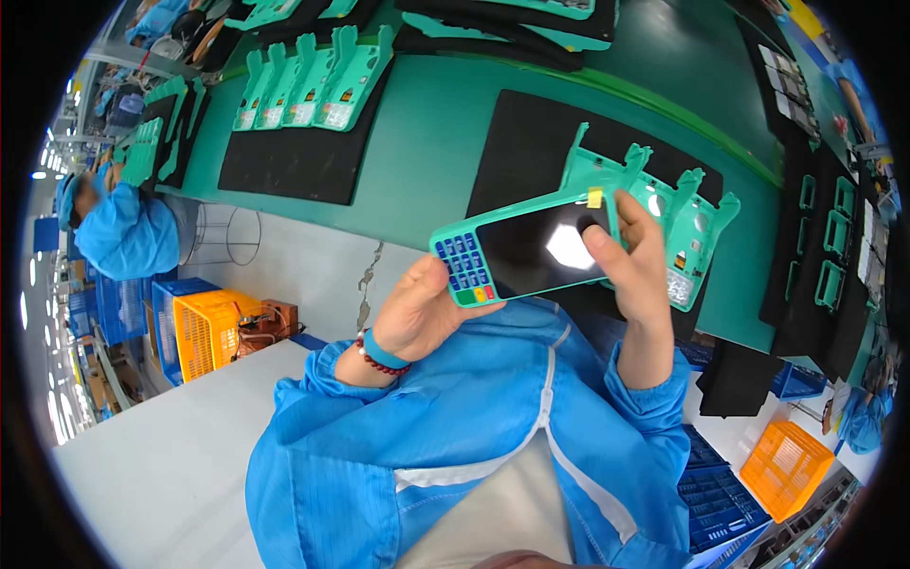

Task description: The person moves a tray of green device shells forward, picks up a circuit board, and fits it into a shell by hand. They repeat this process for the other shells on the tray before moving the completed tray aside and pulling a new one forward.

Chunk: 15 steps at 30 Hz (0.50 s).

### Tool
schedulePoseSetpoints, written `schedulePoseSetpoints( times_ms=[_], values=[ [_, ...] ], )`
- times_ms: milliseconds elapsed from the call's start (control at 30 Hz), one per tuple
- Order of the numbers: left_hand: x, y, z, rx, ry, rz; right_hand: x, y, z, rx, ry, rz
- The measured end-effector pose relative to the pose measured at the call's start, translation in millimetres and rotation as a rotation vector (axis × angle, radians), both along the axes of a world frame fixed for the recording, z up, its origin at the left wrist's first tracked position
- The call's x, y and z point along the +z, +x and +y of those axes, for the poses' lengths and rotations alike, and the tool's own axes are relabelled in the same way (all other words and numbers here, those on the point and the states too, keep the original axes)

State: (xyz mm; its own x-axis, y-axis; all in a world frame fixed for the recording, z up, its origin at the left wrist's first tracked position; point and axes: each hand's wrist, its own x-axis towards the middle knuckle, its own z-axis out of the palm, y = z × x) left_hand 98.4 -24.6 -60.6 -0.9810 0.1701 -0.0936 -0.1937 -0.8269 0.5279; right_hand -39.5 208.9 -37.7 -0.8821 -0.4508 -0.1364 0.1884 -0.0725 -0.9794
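A green card payment terminal [517, 248] with a dark glossy screen and blue keys is held up in front of my chest, tilted. My left hand [413, 308] grips its keypad end, thumb along the side. Around the opposite end wraps my right hand [637, 256], its thumb over the screen beside a small yellow tab [594, 197]. Behind that hand, several green housings [689, 237] lie on a black foam mat [531, 133], partly hidden by the terminal and my hand.
More green housings [336, 90] rest on another black mat [289, 169] at the far left of the green bench [427, 119]. Black trays [815, 223] with green frames line the right. Orange crates [204, 332] stand on the floor. A person in blue [128, 228] works at left.
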Motion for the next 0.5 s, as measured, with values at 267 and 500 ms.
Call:
schedulePoseSetpoints(
  times_ms=[267,500],
  values=[
    [47,-52,2,0.348,-1.74,0.623,21,31,33,-0.203,0.309,0.465],
    [1,-51,-10,-0.003,-2.042,0.696,87,44,149,-0.833,0.275,0.601]
  ],
)
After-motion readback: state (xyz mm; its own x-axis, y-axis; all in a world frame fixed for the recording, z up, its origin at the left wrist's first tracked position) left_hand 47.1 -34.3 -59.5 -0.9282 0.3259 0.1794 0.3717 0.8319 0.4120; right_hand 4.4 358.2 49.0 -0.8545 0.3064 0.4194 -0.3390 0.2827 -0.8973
